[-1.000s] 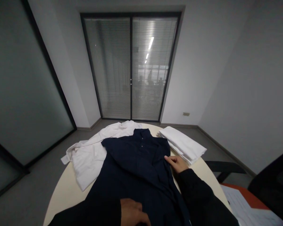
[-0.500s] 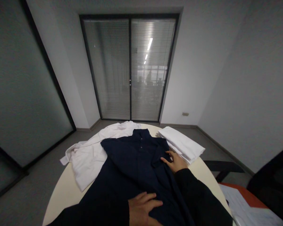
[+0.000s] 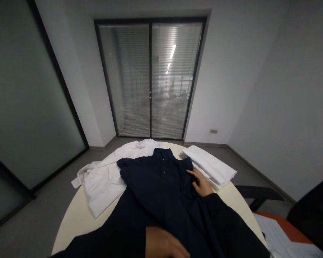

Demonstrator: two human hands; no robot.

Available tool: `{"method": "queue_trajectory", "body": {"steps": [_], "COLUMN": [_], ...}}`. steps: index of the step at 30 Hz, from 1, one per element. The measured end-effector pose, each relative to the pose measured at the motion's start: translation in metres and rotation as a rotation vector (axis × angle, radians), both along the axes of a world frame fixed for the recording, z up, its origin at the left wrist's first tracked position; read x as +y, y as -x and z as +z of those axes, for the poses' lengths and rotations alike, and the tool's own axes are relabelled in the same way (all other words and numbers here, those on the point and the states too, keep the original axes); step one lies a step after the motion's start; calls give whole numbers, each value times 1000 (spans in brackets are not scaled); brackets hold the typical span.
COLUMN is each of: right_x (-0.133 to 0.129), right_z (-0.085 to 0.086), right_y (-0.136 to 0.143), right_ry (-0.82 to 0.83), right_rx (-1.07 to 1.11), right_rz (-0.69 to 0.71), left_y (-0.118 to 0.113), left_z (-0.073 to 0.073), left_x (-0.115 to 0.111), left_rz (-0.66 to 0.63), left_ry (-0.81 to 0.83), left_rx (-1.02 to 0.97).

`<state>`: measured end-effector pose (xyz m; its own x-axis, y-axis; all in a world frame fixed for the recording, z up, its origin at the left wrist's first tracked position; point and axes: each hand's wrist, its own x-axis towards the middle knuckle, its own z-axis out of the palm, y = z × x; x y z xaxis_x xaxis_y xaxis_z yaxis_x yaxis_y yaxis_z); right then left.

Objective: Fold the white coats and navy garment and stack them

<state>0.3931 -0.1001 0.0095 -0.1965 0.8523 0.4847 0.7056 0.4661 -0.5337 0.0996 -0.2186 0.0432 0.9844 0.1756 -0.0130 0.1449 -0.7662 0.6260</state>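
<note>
A dark navy shirt (image 3: 153, 186) lies front up, with its collar at the far side and buttons down the upper middle. My right hand (image 3: 202, 183) touches the shirt's right edge near the shoulder. Its index finger and thumb are apart on the cloth. Over the lower part of the shirt is my left hand (image 3: 164, 243), blurred, its fingertips partly cut off by the bottom of the view. Whether it grips any cloth I cannot make out. The near end of the shirt is hidden by my arms and the frame's edge.
Under the shirt is a round cream table (image 3: 78, 215). A crumpled white shirt (image 3: 104, 182) lies at the left, partly under the navy one. At the right is a folded white cloth (image 3: 210, 165). Papers (image 3: 280, 233) and a dark chair (image 3: 314, 208) stand beyond the table's right edge.
My left hand has moved down towards the bottom edge, and its spread fingers have drawn in. My right hand has shifted slightly along the shirt's right edge, where the cloth has changed shape.
</note>
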Motion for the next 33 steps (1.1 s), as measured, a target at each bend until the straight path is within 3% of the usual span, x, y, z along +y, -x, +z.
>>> {"method": "queue_trajectory", "body": {"steps": [1,3,5,8,10,14,21,25,33], "right_x": [0,0,0,1,2,2,4,11,45], "right_z": [-1,-5,-8,-9,-8,-7,-2,14,56], "right_y": [0,1,2,1,0,0,4,12,14], "right_ry": [19,55,72,59,40,9,26,2,-58], "right_rx": [-13,-23,-20,-22,-38,-74,-176,-293,-426], "right_rz": [19,30,17,-7,-8,28,11,2,-43], "left_y": [5,21,41,73,89,102,97,100,115], "left_z": [13,37,54,60,54,43,43,46,55], "left_x": [14,49,92,153,183,210,217,231,266], "left_rz": [70,428,767,1150,1300,1354,1281,1295,1468], "left_ry": [-27,-229,-417,-518,-502,-478,-563,-569,-562], "left_rx": [-39,-157,-152,59,201,281,198,85,-143]}}
